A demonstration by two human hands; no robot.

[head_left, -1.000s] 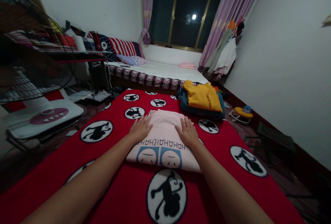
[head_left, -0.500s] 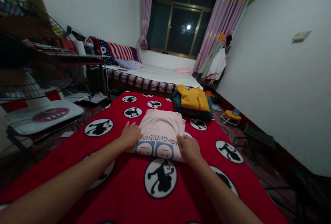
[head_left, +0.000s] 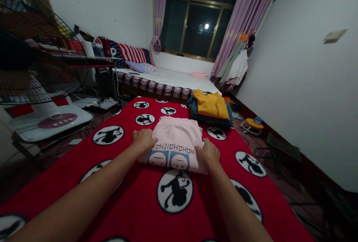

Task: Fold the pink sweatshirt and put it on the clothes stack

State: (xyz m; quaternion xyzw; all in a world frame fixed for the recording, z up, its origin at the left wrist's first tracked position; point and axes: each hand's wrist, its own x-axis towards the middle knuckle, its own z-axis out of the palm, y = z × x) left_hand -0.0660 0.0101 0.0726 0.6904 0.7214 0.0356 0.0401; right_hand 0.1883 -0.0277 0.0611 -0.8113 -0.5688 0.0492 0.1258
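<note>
A pale pink T-shirt (head_left: pixel 179 130), folded into a rough rectangle, lies on a red blanket (head_left: pixel 140 201) printed with black monkey figures in white circles. Its front shows upside-down lettering and two blue-framed cartoon faces. My left hand (head_left: pixel 143 140) is closed on the shirt's left side, thumb resting on top of the cloth. On the opposite side, my right hand (head_left: pixel 208 150) pinches the right edge, its thumb also over the fabric. The fingertips under the cloth are hidden. Beyond the shirt, a yellow garment (head_left: pixel 213 104) is stacked on dark teal folded clothing (head_left: pixel 197 114).
A fan (head_left: pixel 41 55) stands at the left, beside a cluttered desk (head_left: pixel 92 59). A bed with a white sheet (head_left: pixel 167 78) lies beneath the window. Along the right wall are a yellow stool (head_left: pixel 253 124) and a dark folding stool (head_left: pixel 282 148).
My left hand's fingers, outstretched before, have curled in at the shirt's left side. My right hand has shifted slightly outward and up along the right edge. The view has tilted a little.
</note>
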